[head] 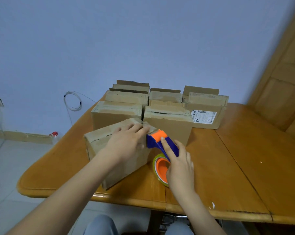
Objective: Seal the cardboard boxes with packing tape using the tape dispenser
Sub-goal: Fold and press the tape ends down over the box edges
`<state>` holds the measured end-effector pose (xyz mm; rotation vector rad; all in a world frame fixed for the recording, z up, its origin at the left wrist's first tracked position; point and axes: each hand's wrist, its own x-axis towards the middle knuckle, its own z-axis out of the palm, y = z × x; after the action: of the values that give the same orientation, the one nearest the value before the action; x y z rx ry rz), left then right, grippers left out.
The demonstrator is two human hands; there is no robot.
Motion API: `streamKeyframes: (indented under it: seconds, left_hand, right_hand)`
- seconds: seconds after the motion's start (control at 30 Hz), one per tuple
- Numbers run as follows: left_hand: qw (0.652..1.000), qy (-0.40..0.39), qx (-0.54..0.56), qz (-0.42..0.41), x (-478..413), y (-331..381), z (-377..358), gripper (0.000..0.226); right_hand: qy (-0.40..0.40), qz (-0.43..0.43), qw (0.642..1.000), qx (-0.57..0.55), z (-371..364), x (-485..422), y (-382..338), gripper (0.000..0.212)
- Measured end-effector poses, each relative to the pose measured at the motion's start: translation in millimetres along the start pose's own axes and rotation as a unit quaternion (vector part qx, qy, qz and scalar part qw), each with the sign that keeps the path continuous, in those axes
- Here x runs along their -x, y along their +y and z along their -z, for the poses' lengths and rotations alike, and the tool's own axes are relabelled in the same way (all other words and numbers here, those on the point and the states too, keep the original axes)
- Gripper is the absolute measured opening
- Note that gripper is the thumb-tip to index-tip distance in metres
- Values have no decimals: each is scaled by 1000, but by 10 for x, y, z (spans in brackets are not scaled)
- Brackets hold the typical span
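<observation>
A cardboard box (99,143) lies tilted near the front of the wooden table (228,167). My left hand (126,141) rests flat on its top with straight fingers reaching the far right corner. My right hand (179,165) grips the blue and orange tape dispenser (158,139), index finger stretched along its blue body. The dispenser's toothed head touches the box's far right corner, just beside my left fingertips. Its tape roll (160,168) with the orange hub hangs at the box's right side.
Several more cardboard boxes (168,122) stand in rows behind, one with a white shipping label (203,117). A wooden door (282,73) is at the right. A coiled cable (73,100) hangs on the wall at left. My knees show below the table's front edge.
</observation>
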<state>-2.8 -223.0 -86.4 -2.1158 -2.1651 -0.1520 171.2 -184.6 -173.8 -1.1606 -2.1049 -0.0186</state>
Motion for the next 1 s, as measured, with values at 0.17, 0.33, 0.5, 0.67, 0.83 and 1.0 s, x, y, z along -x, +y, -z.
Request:
streamKeyframes:
  seconds: [0.17,0.33,0.5,0.67,0.83,1.0]
  left_hand:
    - [999,35,-22,20,-10,87,-142,61]
    - [999,38,-7,32,-45,85,-162,62]
    - [998,49,1,35,-54,84,-187,63]
    - [998,47,2,44,-50,102,-185,62]
    - [998,46,7,44,-37,104,-186,61]
    - [998,53,3,41,-33,126,-188,62]
  right_hand:
    - [-29,-14,999,-1,-27,41,62,114]
    - [-45,-15,999,16,41,81,37,112]
    - [-84,-23,996,31,147,72,46,107]
    - [-155,-14,986,55,326,24,54,89]
    - [-170,-28,983,58,373,64,-11,88]
    - [-158,-45,986,43,371,122,-42,90]
